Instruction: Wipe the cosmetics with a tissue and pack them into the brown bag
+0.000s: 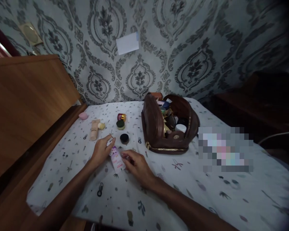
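A pink and lavender squeeze tube (117,159) with a small printed figure is between my hands, low over the white patterned cloth. At its upper end, the closed fingers of my left hand (102,150) grip it, with something pale at the fingertips. My right hand (139,166) has curled fingers, thumb and forefinger closed at the tube's right edge. Just beyond the tube sits a round jar with a black lid (124,139). Farther back are a green-lidded jar (120,124) and a red and gold jar (121,117). A beige tube (94,130) lies beyond my left hand.
A brown cosmetic bag (154,128) stands unzipped, full of containers, including a white-lidded jar (180,128). A small yellowish item (101,126) touches the beige tube. A pink sponge-like piece (83,115) lies far left. A pixelated object (223,149) is at right. Wooden furniture (33,96) borders the left.
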### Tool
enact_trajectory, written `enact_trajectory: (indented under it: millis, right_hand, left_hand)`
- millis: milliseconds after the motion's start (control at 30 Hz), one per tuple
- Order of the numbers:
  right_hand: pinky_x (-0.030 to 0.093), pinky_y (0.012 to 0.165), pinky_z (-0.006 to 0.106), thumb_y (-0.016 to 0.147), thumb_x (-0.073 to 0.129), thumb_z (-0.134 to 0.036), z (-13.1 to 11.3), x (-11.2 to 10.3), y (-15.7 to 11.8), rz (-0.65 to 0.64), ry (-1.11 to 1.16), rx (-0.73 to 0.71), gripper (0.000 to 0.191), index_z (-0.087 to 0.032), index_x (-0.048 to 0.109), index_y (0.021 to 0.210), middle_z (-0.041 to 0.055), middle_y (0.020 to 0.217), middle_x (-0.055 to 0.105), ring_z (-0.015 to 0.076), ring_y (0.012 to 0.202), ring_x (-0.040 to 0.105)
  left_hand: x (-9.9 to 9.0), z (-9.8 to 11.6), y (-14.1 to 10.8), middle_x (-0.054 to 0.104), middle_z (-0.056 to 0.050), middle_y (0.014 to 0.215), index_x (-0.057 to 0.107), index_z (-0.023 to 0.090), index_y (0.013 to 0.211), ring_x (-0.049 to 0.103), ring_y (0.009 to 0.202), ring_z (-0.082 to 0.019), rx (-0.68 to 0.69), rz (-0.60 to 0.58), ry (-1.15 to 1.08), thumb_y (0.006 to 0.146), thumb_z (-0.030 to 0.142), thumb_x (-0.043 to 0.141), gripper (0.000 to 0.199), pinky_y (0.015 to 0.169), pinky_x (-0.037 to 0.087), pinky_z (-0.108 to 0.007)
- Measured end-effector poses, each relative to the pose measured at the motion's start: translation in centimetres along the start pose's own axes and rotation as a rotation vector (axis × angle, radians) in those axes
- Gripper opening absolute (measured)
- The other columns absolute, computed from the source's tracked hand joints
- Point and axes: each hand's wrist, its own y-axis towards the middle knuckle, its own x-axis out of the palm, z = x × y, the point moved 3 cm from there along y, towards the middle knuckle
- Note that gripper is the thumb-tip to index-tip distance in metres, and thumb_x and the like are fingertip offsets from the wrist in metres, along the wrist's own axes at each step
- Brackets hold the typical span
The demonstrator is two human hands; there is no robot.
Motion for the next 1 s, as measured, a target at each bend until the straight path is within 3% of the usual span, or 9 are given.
enact_trajectory:
  millis: [233, 400, 533, 667, 833, 900, 1000]
  right_hand:
    - [0.048, 0.067, 0.025, 0.089, 0.055, -0.012, -0.3, 0.0, 0.0, -0.043, -0.114, -0.052, 0.017, -0.019, 0.069, 0.095, 0.0012, 0.082, 0.069, 0.0123, 0.065, 0.059]
    - [0.049, 0.07, 0.026, 0.089, 0.054, -0.011, -0.4, 0.0, 0.0, -0.034, -0.107, -0.056, 0.017, -0.019, 0.068, 0.093, 0.0013, 0.081, 0.068, 0.0134, 0.067, 0.06]
    - [0.049, 0.065, 0.025, 0.091, 0.053, -0.014, -0.3, -0.1, 0.0, -0.003, -0.09, -0.063, 0.018, -0.02, 0.069, 0.094, 0.0024, 0.084, 0.07, 0.0139, 0.068, 0.062]
    - [0.048, 0.065, 0.025, 0.09, 0.053, -0.012, -0.1, -0.1, 0.0, 0.021, -0.087, -0.075, 0.018, -0.02, 0.07, 0.093, 0.0022, 0.082, 0.069, 0.0148, 0.069, 0.063]
    - [0.048, 0.065, 0.025, 0.09, 0.052, -0.012, 0.0, -0.2, 0.0, 0.015, -0.088, -0.075, 0.02, -0.02, 0.07, 0.093, 0.0028, 0.082, 0.069, 0.0151, 0.069, 0.063]
    - [0.047, 0.063, 0.025, 0.091, 0.052, -0.014, 0.0, -0.2, 0.0, 0.011, -0.08, -0.072, 0.018, -0.019, 0.069, 0.093, 0.0032, 0.082, 0.069, 0.0148, 0.068, 0.062]
    - [0.046, 0.06, 0.024, 0.092, 0.052, -0.016, 0.1, -0.1, 0.0, 0.0, -0.064, -0.05, 0.018, -0.019, 0.069, 0.093, 0.0033, 0.081, 0.068, 0.0145, 0.066, 0.061]
  left_hand:
    - [0.2, -1.7, 0.7, 0.069, -0.006, 0.085, 0.058, 0.023, 0.081, 0.064, 0.084, -0.024, 0.099, -0.02, 0.301, 0.097, 0.039, 0.042, 0.028, 0.074, 0.043, -0.031]
    - [-1.2, -0.3, 5.0, 0.069, -0.007, 0.104, 0.064, 0.024, 0.106, 0.063, 0.099, -0.025, 0.176, 0.026, 0.312, 0.098, 0.034, 0.042, 0.025, 0.086, 0.046, -0.035]
    - [-0.8, 0.7, 10.6, 0.062, -0.009, 0.118, 0.06, 0.025, 0.125, 0.061, 0.108, -0.025, 0.07, 0.006, 0.384, 0.099, 0.042, 0.043, 0.035, 0.092, 0.047, -0.035]
    - [1.3, 1.1, 14.8, 0.057, -0.014, 0.125, 0.061, 0.024, 0.13, 0.059, 0.115, -0.033, -0.015, -0.002, 0.423, 0.096, 0.051, 0.049, 0.045, 0.092, 0.047, -0.041]
    - [3.1, 0.4, 16.6, 0.062, -0.015, 0.121, 0.065, 0.023, 0.124, 0.063, 0.109, -0.033, -0.09, -0.052, 0.446, 0.091, 0.055, 0.055, 0.047, 0.088, 0.048, -0.041]
    - [2.7, -0.3, 16.8, 0.063, -0.013, 0.123, 0.065, 0.024, 0.125, 0.063, 0.11, -0.031, -0.104, -0.039, 0.446, 0.092, 0.056, 0.053, 0.047, 0.089, 0.048, -0.039]
    - [0.3, -2.1, 17.3, 0.062, -0.012, 0.128, 0.062, 0.026, 0.129, 0.062, 0.116, -0.029, -0.148, 0.029, 0.449, 0.098, 0.052, 0.045, 0.044, 0.093, 0.048, -0.037]
